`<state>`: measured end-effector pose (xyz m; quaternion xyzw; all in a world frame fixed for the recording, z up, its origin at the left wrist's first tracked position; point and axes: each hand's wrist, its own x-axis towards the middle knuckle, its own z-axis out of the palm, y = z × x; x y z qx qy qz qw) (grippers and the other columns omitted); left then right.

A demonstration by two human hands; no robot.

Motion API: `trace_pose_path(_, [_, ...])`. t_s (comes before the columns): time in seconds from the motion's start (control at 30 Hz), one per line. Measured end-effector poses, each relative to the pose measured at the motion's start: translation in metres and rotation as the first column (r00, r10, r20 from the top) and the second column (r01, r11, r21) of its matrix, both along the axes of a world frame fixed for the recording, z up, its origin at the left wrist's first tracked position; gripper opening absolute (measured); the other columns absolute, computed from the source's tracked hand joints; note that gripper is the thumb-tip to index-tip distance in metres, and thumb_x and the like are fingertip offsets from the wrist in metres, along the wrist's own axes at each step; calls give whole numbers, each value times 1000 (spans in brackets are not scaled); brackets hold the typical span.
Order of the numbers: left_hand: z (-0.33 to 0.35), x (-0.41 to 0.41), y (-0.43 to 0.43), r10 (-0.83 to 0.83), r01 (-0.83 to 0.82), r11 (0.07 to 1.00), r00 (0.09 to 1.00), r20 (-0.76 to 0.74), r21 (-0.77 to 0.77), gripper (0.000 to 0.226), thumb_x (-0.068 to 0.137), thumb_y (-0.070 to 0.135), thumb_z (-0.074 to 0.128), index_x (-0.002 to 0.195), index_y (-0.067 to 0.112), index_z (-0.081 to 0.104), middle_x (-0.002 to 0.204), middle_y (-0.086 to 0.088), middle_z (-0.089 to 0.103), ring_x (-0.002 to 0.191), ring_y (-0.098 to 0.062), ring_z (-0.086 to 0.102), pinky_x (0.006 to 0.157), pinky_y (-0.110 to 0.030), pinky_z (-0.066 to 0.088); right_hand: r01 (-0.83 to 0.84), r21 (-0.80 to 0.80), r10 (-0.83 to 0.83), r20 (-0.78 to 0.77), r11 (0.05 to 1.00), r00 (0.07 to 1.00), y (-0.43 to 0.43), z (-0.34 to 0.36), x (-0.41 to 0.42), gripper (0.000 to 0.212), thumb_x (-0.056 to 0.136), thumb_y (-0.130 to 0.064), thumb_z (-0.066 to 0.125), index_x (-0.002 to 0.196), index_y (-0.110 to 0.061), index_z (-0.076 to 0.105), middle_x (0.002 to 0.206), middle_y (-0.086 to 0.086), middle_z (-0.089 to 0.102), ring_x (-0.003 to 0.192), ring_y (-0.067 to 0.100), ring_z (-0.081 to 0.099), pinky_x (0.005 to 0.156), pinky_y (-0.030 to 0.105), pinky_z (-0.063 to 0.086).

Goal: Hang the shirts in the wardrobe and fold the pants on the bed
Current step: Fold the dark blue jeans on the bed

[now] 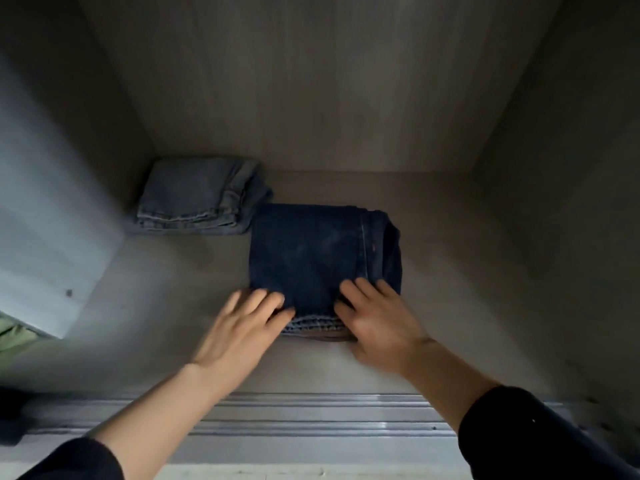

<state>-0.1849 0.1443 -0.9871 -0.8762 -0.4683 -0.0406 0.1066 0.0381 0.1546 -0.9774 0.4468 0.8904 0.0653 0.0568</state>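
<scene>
- Fabric of pale green [14, 336] shows at the far left edge, under a pale panel [45, 237].
- Light-blue folded jeans [197, 195] lie at the back left of the wardrobe floor [467, 271], close to the back wall.
- Left hand [239, 327], blurred, rests with straight, spread fingers on the near left corner of the dark pair; its grip is open and holds nothing.
- Dark-blue folded jeans [311, 251] lie mid-floor, just beside the light pair; whether the two touch cannot be told.
- Right hand [377, 320] lies on the near right corner, fingers on top, thumb along the near edge; its grip looks loose, not closed round the cloth.
- Metal sliding track [311, 414] runs across the front, beneath both forearms.
</scene>
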Motion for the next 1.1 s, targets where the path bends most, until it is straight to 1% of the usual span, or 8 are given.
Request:
trace_pose_path(0.07, [1,5,19,43,-42,999,999,-8,29,50,51,5,86,98,15,74,88,-7,63,85,-26,52,65,-34,51,89,21,-90,24,996,996,16,-2,-3,48,42,-32,84,85,-15,73,93,5,63,78,22,62,63,29,50])
trace_pose_path(0.17, [5,18,53,107,-106,994,993,-48,28,50,59,4,81,107,14,72,85,-9,64,79,-29,63,58,-32,51,261,28,-260,-27,965,965,49,-6,-10,52,77,-13,69,127,-17,55,108,11,60,90,28,62,66,33,48])
trace_pose_path(0.27, [-8,23,88,231,-236,970,970,-83,-62,59,93,12,51,147,22,31,123,-4,51,119,-26,44,89,-34,40,339,-50,-342,-66,939,937,83,-16,-10,69,89,2,49,149,-19,22,129,16,47,114,34,51,79,40,50])
trace_pose_path(0.33, [-15,22,107,305,-318,942,944,-123,-110,64,96,10,40,151,24,10,133,0,41,127,-23,31,96,-31,32,368,-109,-379,-113,924,919,101,-23,-12,83,87,3,54,152,-21,9,136,15,40,122,34,44,87,41,48])
trace_pose_path(0.6, [-34,13,152,370,-388,917,915,-159,-97,76,93,10,40,151,18,-8,138,-4,35,128,-26,28,106,-34,28,349,-266,-421,-294,898,858,136,-56,-29,91,89,-55,41,149,-25,-19,147,4,23,135,30,16,112,44,18])
trace_pose_path(0.73, [-37,5,164,386,-411,901,905,-177,-136,81,91,13,43,151,18,-11,140,-6,33,128,-26,28,105,-35,30,357,-354,-455,-248,865,855,145,-57,-37,102,83,-62,47,146,-30,-25,149,1,20,135,28,15,110,43,18])
trace_pose_path(0.87, [-31,9,155,405,-442,836,897,-180,-325,85,92,19,45,149,20,-18,152,-8,21,139,-27,20,109,-36,28,343,-552,-547,-258,760,796,134,-49,-33,106,80,-58,57,144,-40,-25,151,0,16,139,28,12,108,44,20])
trace_pose_path(1.1, [19,16,68,425,-376,804,905,2,-460,77,91,20,47,152,25,0,157,-3,18,140,-26,21,112,-34,28,366,-597,-653,-380,714,655,38,5,-14,91,85,-43,59,152,-34,-3,154,-3,20,139,23,16,109,44,23])
